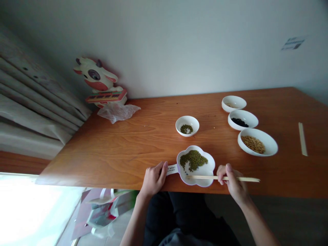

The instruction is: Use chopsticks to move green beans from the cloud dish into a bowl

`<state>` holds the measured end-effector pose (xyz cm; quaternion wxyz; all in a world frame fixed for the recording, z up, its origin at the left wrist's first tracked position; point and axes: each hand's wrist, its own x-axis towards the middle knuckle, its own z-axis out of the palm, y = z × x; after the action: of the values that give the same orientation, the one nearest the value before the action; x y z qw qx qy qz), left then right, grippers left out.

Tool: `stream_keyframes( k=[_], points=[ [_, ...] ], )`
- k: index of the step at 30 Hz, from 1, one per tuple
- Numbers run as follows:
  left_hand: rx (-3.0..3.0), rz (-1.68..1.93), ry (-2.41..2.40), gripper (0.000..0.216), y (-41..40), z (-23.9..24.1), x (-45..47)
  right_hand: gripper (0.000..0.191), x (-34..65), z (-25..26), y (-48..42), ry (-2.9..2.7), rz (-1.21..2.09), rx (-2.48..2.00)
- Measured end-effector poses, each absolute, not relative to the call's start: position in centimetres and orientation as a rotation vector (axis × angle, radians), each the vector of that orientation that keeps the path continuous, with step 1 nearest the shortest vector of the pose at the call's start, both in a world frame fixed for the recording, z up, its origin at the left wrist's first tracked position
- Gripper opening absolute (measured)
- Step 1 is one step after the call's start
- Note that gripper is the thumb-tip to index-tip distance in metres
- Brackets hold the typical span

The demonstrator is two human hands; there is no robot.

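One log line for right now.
left hand: dish handle | right hand: chopsticks, tips in dish | green beans: dish, nearest bowl

The dish (208,165) sits on the counter (115,147), beans (194,160) in it. Left of it is the left hand (154,179), on its handle (172,169); right of it, the right hand (234,184) with chopsticks (205,177) reaching in. Behind the dish stands a bowl (195,125), behind and right three bowls (251,118), far behind and left a toy (102,83).
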<state>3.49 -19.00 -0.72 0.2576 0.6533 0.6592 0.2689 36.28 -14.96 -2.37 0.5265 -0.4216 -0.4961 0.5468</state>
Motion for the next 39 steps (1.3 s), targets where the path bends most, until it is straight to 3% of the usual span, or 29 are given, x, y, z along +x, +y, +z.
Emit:
stream_keyframes(
  k=[12,27,33,39],
  points=[
    [1.771,0.718,1.753,0.042,-19.2,-1.0,3.3,0.062,36.4,-2.1,-14.8,-1.012,1.171,-0.986],
    [1.812,0.724,1.792,0.043,-19.1,-1.2,3.3,0.063,36.9,-3.2,-15.4,-1.288,1.207,-0.909],
    [1.816,0.745,1.787,0.043,-19.1,-1.1,3.4,0.049,36.6,-2.4,-15.6,-1.444,1.205,-0.933],
    [1.810,0.752,1.786,0.043,-19.1,-0.9,3.5,0.054,36.6,-2.3,-15.7,-1.458,1.122,-0.894]
  ],
)
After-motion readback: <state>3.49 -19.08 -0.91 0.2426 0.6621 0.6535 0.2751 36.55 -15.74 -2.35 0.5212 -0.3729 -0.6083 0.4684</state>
